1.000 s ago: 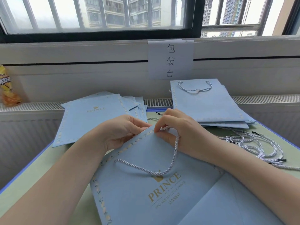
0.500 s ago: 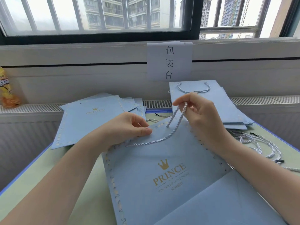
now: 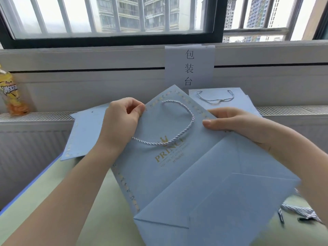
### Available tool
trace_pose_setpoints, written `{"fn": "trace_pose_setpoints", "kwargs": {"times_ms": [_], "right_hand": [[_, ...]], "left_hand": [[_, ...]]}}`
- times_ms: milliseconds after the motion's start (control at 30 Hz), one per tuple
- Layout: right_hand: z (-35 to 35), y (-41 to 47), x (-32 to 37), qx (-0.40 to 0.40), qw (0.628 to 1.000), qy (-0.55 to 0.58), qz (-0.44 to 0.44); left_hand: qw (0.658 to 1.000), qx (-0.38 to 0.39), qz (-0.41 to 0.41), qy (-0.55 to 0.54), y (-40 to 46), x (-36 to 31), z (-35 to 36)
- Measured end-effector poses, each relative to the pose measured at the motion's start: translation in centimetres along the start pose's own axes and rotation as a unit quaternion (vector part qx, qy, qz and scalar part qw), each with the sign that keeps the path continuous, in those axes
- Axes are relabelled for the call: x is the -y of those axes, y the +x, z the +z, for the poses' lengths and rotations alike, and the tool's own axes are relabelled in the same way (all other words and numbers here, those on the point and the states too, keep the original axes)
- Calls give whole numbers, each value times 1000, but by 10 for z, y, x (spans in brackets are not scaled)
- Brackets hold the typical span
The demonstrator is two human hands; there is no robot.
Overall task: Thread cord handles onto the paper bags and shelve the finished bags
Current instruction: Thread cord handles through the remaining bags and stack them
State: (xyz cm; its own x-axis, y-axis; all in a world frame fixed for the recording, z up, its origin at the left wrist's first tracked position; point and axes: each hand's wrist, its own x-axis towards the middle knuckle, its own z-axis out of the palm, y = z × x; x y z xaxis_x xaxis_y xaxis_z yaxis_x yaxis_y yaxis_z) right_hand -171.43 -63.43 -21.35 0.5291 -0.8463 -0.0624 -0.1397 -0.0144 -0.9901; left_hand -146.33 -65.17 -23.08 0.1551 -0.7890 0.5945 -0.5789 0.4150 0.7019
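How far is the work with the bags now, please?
Done: at least one flat bag at the back right already has its cord. In hand: the left hand and right hand hold a bag with a cord handle on its front. Left: bags without handles at the left, loose cords at the right; no shelf is in view.

The right hand (image 3: 236,125) no longer pulls the cord handle (image 3: 179,125), now gripping the paper bag's (image 3: 159,174) right edge. Both hands lift the bag, top tilted toward the bench's far edge; the cord hangs looped.
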Motion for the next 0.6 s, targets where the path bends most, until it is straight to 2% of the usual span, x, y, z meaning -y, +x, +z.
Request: {"fn": "trace_pose_setpoints", "kwargs": {"times_ms": [133, 200, 400, 600], "right_hand": [[-2, 9, -4, -67, 994, 63, -51], [-1, 11, -6, -110, 987, 91, -79], [6, 17, -8, -231, 941, 172, -179], [4, 21, -10, -349, 874, 213, -261]], "left_hand": [[979, -34, 103, 172, -2, 7, 6], [968, -30, 128, 214, -5, 8, 10], [972, 74, 158, 157, -10, 2, 19], [928, 152, 247, 235, -29, -2, 34]]}}
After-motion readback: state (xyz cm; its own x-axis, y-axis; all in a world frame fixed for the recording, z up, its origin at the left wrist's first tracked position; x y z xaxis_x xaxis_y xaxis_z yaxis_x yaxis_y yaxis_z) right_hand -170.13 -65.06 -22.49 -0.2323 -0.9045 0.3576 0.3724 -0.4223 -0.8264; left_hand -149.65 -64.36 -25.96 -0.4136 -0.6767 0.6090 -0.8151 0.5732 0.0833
